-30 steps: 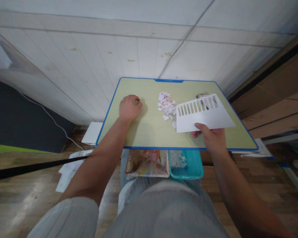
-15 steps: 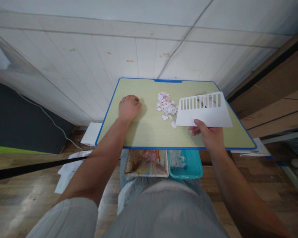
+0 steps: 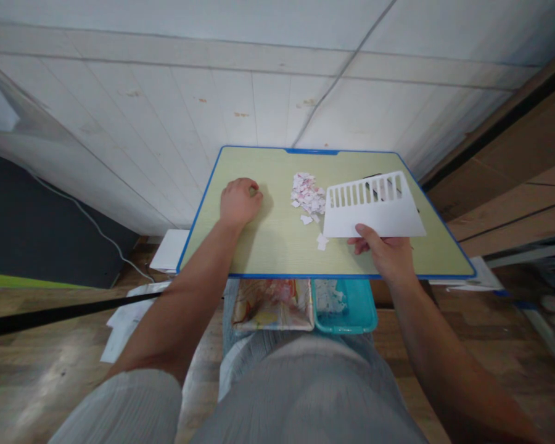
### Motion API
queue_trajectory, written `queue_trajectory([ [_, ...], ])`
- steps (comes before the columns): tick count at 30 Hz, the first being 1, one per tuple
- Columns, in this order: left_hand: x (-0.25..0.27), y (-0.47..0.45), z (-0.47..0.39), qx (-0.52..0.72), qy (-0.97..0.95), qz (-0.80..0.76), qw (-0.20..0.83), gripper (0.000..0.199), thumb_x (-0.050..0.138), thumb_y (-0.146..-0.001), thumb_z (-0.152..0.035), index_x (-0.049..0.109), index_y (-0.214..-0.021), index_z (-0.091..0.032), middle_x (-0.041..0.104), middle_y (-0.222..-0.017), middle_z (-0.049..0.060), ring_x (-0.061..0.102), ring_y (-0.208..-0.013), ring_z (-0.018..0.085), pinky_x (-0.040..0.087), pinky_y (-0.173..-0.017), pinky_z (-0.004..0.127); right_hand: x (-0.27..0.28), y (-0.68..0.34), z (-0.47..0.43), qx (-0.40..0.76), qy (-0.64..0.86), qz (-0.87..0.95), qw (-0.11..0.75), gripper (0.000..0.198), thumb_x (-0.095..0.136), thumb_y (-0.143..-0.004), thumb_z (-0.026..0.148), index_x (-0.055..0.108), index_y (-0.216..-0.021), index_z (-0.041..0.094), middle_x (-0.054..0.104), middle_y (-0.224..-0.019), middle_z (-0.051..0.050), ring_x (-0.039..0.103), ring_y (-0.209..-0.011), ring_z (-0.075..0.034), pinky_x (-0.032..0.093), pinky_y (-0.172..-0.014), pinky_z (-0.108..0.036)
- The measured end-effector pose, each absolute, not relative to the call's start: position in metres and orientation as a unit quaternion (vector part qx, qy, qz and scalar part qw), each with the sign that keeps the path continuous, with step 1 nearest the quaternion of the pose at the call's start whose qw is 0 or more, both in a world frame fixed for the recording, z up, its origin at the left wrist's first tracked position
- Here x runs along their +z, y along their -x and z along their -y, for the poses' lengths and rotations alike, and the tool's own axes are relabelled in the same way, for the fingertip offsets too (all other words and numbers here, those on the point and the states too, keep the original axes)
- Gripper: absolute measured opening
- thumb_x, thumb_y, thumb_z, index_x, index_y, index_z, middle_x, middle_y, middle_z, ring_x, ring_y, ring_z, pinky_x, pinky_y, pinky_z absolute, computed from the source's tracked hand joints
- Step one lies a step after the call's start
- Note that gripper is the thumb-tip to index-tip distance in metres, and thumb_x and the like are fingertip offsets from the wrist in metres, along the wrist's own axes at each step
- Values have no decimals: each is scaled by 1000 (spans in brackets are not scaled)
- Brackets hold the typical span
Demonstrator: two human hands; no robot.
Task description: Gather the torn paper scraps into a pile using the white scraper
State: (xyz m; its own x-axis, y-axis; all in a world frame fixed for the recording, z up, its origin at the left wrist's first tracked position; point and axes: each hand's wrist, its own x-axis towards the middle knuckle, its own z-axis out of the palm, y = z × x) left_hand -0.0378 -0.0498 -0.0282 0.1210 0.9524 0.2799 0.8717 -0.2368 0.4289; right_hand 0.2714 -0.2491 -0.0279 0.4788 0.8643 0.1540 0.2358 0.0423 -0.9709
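My right hand (image 3: 388, 254) grips a thin white slotted sheet (image 3: 374, 219) by its near edge, thumb on top and fingers underneath. A row of long slots runs along the sheet's far side, and dark items on the board partly show through them. Just left of the sheet lies a pile of small torn paper scraps (image 3: 308, 196), white with pinkish marks. A few loose scraps (image 3: 322, 241) lie nearer to me. On the left side of the board rests my left hand (image 3: 240, 200), loosely curled, with a small gap between thumb and forefinger and nothing visible in it.
The pale yellow board (image 3: 277, 246) has a blue rim and stands against a white panelled wall (image 3: 166, 105). Below its near edge are a turquoise basket (image 3: 363, 314) with whitish bits and a patterned tray (image 3: 259, 317). A brown box-like surface (image 3: 513, 185) stands at right.
My right hand and the slotted sheet have shifted slightly left. More of the loose scraps near the sheet's left corner shows. My left hand stays in place.
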Motion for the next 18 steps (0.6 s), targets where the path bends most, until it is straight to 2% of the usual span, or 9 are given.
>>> queue_trajectory([
  [4, -26, 38, 50, 246, -747, -613, 79, 30, 65, -106, -22, 88, -125, -22, 88, -151, 18, 76, -148, 40, 56, -134, 52, -28, -270, 250, 264, 636, 424, 589, 50, 100, -83, 68, 75, -78, 25, 83, -70, -9, 67, -48, -19, 61, -51, -34],
  [10, -26, 38, 50, 249, -745, -614, 78, 28, 67, -105, -23, 88, -123, -25, 89, -149, 16, 76, -147, 40, 57, -133, 53, -23, -268, 256, 270, 629, 436, 585, 37, 97, -84, 56, 78, -75, 25, 80, -67, -7, 68, -50, -21, 63, -51, -36],
  [18, -27, 39, 49, 252, -744, -613, 84, 27, 67, -105, -23, 88, -123, -26, 89, -150, 16, 77, -148, 40, 57, -133, 54, -21, -277, 260, 275, 618, 451, 582, 35, 96, -87, 50, 73, -73, 28, 75, -63, -4, 68, -52, -23, 68, -53, -40],
])
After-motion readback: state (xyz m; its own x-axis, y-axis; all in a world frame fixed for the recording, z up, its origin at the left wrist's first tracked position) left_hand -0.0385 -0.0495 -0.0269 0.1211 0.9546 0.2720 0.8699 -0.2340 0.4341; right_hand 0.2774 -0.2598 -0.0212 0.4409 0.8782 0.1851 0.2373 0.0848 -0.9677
